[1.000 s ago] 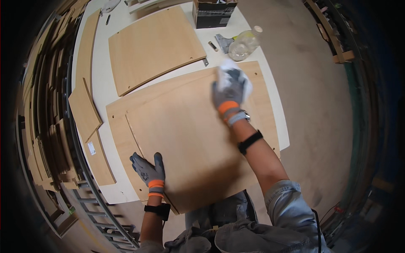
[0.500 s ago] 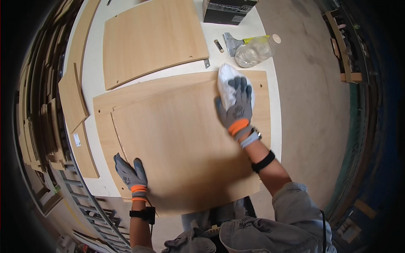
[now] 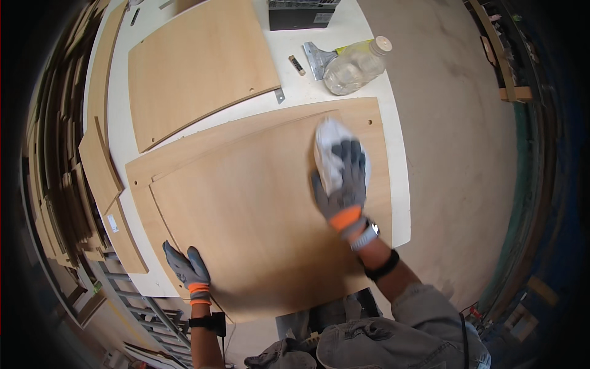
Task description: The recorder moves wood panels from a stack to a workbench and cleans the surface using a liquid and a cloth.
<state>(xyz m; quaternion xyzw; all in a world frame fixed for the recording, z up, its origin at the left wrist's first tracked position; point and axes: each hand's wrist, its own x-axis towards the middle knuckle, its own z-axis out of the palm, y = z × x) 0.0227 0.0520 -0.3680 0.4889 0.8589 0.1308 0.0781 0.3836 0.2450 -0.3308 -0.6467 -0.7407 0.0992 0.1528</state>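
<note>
A wooden panel [image 3: 258, 215] with a curved top edge lies on a larger wooden panel [image 3: 136, 167] that has holes near its corners. My right hand [image 3: 345, 184], in a grey glove with an orange cuff, presses a white cloth [image 3: 329, 132] against the upper right of the top panel. The fingers lie over the cloth, which bulges out beyond them. At the lower left edge of the panels rests my gloved left hand [image 3: 188, 264], its thumb apart from its fingers and nothing in its grasp.
Beyond the panels, the white table [image 3: 295, 95] bears another wooden panel [image 3: 203, 71], a scraper [image 3: 318, 58], a clear bottle [image 3: 355, 69], a small cylinder [image 3: 297, 65] and a black box [image 3: 301, 15]. Wooden strips [image 3: 101, 157] lie along its left side, near a metal ladder [image 3: 141, 317].
My right hand has drawn the cloth toward me, away from the panel's far edge. The left hand stays at the panel's left edge. The whole view has shifted slightly.
</note>
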